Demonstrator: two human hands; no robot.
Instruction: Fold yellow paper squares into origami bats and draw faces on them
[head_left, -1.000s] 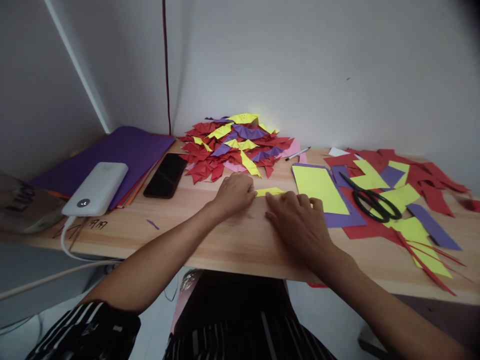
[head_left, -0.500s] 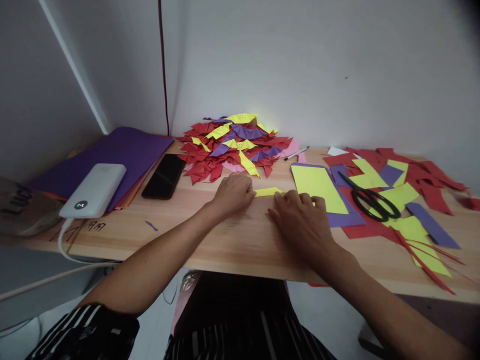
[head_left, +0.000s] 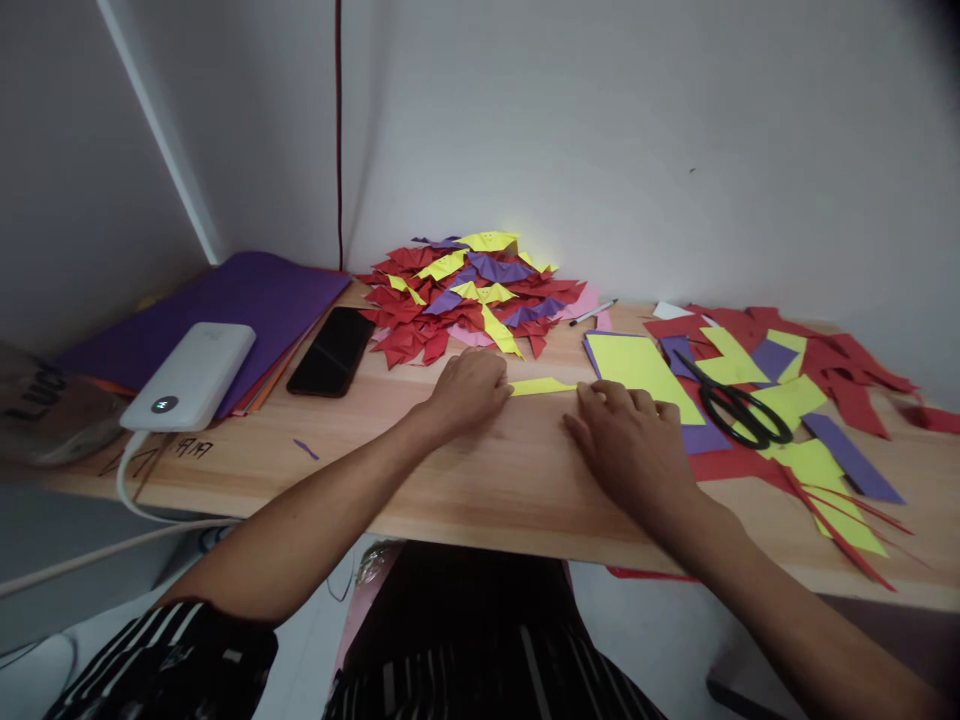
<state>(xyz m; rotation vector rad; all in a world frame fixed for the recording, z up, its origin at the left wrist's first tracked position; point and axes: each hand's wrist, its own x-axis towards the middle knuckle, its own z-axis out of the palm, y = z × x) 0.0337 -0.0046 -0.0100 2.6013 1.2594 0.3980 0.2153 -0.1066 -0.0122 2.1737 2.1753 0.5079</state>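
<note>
A narrow folded strip of yellow paper [head_left: 541, 386] lies on the wooden desk between my two hands. My left hand [head_left: 471, 390] is closed over its left end, holding it against the wood. At the right end, the bent fingers of my right hand [head_left: 630, 430] press on the paper, the thumb lower on the desk. The parts under my fingers are hidden. Just behind is a heap of folded paper bats [head_left: 480, 292] in red, yellow and purple. Beside my right hand lies a stack of yellow sheets [head_left: 637, 368] over purple ones.
Black-handled scissors [head_left: 739, 412] rest on scattered paper scraps [head_left: 847, 375] at the right. A pen [head_left: 594, 311] lies near the wall. To the left are a phone [head_left: 331, 352], a white power bank [head_left: 191, 375] with a cable, and large purple sheets [head_left: 225, 300].
My right hand has slid rightward along the yellow paper, uncovering more of it. My left hand stays at the left end. The view has shifted slightly.
</note>
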